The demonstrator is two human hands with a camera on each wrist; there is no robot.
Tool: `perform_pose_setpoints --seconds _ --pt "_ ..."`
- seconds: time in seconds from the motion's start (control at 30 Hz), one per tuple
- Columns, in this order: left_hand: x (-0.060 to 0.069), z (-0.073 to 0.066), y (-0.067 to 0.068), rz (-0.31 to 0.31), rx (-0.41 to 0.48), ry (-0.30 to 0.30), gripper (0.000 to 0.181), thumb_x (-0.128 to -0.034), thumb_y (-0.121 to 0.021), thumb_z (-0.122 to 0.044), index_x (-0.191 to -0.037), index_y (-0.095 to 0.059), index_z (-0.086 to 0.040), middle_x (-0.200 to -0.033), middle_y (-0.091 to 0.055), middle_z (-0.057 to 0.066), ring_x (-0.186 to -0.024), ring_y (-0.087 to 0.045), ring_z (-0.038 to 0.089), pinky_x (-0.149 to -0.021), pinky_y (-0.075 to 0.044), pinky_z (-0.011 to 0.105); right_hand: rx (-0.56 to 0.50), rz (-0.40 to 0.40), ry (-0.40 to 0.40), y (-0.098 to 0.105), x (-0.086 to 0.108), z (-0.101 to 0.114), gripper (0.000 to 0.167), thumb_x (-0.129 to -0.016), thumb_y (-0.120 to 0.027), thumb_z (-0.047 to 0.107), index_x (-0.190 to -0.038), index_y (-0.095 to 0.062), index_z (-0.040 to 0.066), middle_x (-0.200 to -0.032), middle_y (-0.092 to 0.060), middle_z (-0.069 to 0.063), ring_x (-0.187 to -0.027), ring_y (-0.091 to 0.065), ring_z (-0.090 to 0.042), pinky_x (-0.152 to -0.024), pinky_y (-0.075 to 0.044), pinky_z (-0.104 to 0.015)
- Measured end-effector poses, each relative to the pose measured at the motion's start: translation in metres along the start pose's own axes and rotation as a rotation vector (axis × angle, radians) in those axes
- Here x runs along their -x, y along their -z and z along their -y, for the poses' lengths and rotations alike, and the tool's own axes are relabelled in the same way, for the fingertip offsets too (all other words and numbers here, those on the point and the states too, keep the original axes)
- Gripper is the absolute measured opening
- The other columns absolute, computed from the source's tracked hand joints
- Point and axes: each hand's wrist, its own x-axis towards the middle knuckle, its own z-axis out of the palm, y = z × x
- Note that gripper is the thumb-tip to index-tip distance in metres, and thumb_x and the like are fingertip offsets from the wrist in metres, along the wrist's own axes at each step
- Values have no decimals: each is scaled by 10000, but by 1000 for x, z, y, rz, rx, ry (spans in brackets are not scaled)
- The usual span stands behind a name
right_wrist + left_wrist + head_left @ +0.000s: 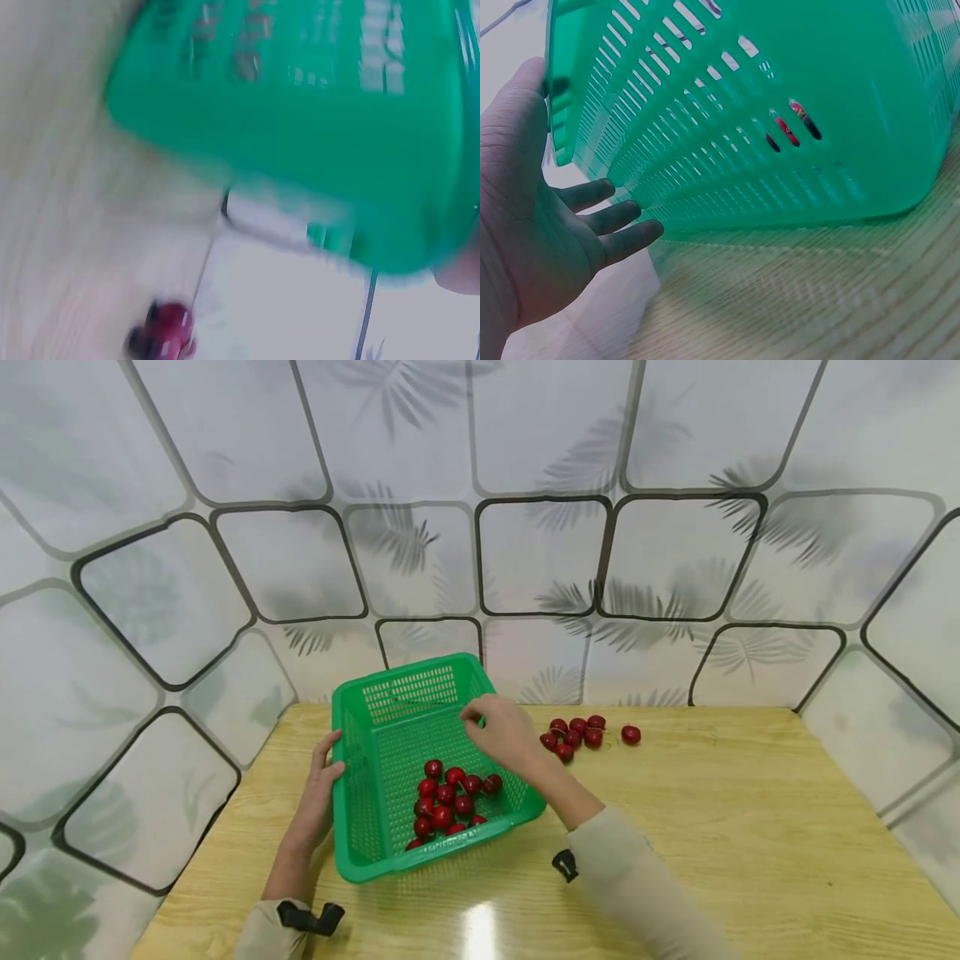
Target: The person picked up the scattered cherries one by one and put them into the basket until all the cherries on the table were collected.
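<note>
A green plastic basket [360, 870] stands on the wooden table, with a pile of dark red cherries [446, 794] near its front wall. At the basket's left side, my left hand [318, 789] touches the rim, and in the left wrist view its other fingers reach nearly straight along the slotted wall. Over the basket's right side hovers my right hand [506, 735], fingers bent and tips close together. Whether anything is between those fingertips cannot be made out. Only a blurred bit of the right hand shows at the edge of the right wrist view.
To the right of the basket lies a loose group of cherries [573, 739] on the table [720, 827], with a single cherry [631, 735] a little apart. Behind the table hangs a pale patterned backdrop [543, 556], which also closes off both sides.
</note>
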Motion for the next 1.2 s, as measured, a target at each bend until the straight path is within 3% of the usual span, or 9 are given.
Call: perform_pose_setpoints --seconds 0.1,0.2,0.3,0.43,0.53,0.7,0.87,1.2 --pt "-1 0 0 -1 4 1 486 -1089 -302 -268 -1554 -162 -267 -1413 -265 291 -986 -593 125 -771 -538 262 -33 -99 -95 22 3 -30 163 -906 -621 50 -995 -752 15 -938 -728 -101 -810 -669 -243 -717 -545 -381" --pt "-1 1 0 -1 9 0 480 -1089 -300 -263 -1551 -167 -274 -1403 -264 288 -979 -595 122 -766 -541 263 -38 -139 -242 42 14 -65 201 -912 -599 80 -1028 -741 -1 -940 -726 -131 -790 -664 -265 -714 -538 -419" --pt "-1 0 0 -5 20 -6 467 -1089 -302 -248 -1541 -188 -281 -1374 -287 273 -962 -605 117 -757 -544 263 -14 -143 -388 57 30 -104 237 -901 -575 92 -1045 -732 -13 -964 -724 -166 -843 -670 -304 -749 -538 -450" --pt "-1 -1 0 -10 26 -23 464 -1086 -309 -247 -1537 -209 -290 -1337 -315 238 -957 -610 115 -754 -542 262 62 -60 -506 69 54 -149 263 -880 -544 72 -1044 -708 -52 -1001 -710 -218 -823 -668 -324 -702 -546 -442" --pt "-1 -2 1 -12 26 -26 459 -1088 -307 -252 -1535 -213 -292 -1321 -325 222 -956 -612 115 -752 -542 262 126 53 -528 71 69 -171 240 -871 -548 56 -1006 -707 -64 -974 -703 -223 -756 -652 -295 -646 -539 -413" --pt "0 -1 2 -13 28 -23 457 -1089 -305 -251 -1535 -210 -283 -1317 -329 214 -945 -620 112 -748 -548 264 211 167 -479 66 78 -186 218 -862 -589 41 -1000 -723 -63 -1002 -706 -237 -856 -672 -371 -731 -554 -484" --pt "0 0 0 -9 36 -23 464 -1084 -313 -251 -1535 -208 -282 -1321 -319 224 -939 -620 117 -745 -550 267 237 204 -475 59 78 -191 253 -870 -582 35 -1063 -709 -69 -1077 -689 -264 -967 -652 -443 -786 -543 -531" --pt "-1 1 -1 2 34 -29 457 -1085 -307 -240 -1530 -211 -292 -1347 -284 250 -951 -612 122 -747 -550 266 240 220 -489 53 82 -190 236 -901 -560 28 -1053 -720 -56 -1090 -687 -262 -970 -656 -437 -777 -551 -523"
